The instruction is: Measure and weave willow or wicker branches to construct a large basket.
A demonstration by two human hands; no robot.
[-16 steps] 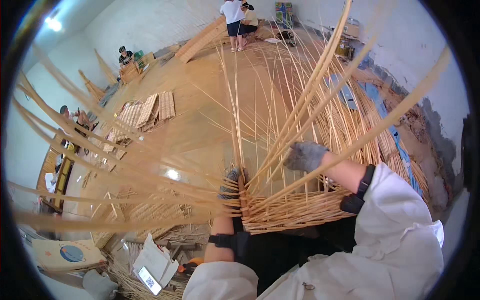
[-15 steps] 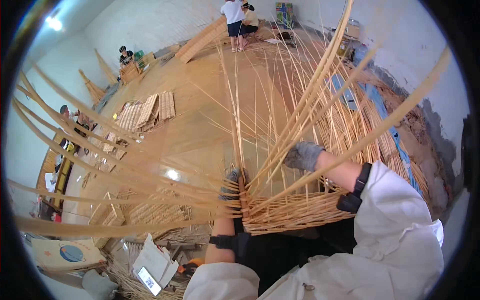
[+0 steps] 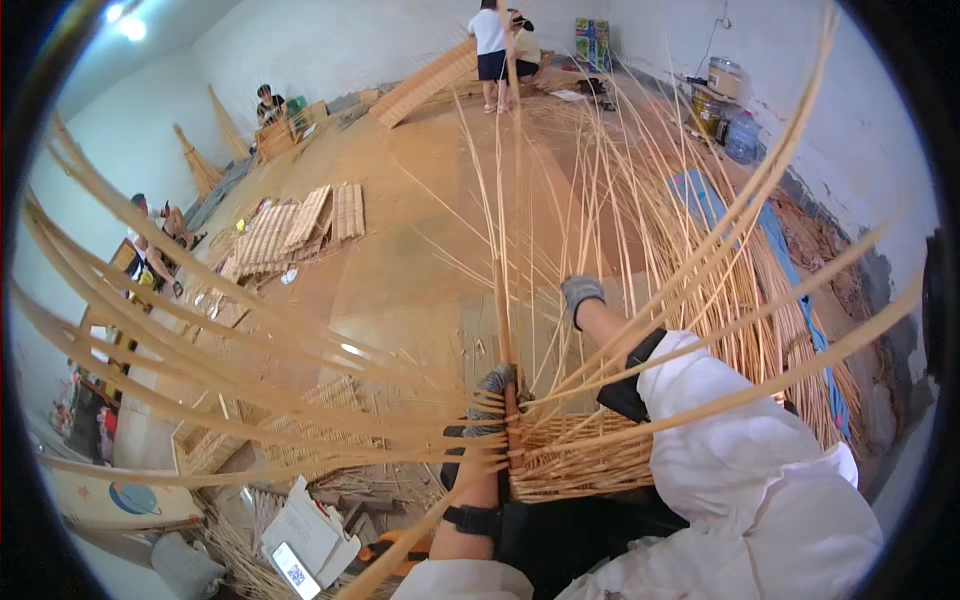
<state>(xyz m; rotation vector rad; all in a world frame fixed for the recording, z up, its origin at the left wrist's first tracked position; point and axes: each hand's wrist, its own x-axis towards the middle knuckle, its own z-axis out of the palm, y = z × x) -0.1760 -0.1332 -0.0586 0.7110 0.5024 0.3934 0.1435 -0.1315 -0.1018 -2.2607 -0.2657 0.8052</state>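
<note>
A half-woven wicker basket (image 3: 585, 455) rests against my lap, with long pale rods (image 3: 250, 405) fanning out from it to the left and right. My left hand (image 3: 490, 395), in a grey glove, is closed round the basket's upright corner stick (image 3: 514, 425); rods partly cover its fingers. Beyond the basket, my right hand (image 3: 582, 293), also gloved in grey, is stretched forward and curled beside thin upright rods. What it grips, if anything, is too hidden to make out.
A big heap of loose rods (image 3: 740, 330) lies on the right, along blue sheeting (image 3: 815, 330). Woven panels (image 3: 315, 220) are on the floor to the left. A phone (image 3: 295, 570) and white carton (image 3: 305, 530) sit at lower left. Several people work farther off.
My right arm has reached farther forward and left, away from the basket's rim. The rods on the right have swung. My left hand stays at the corner stick while the whole view shifts slightly.
</note>
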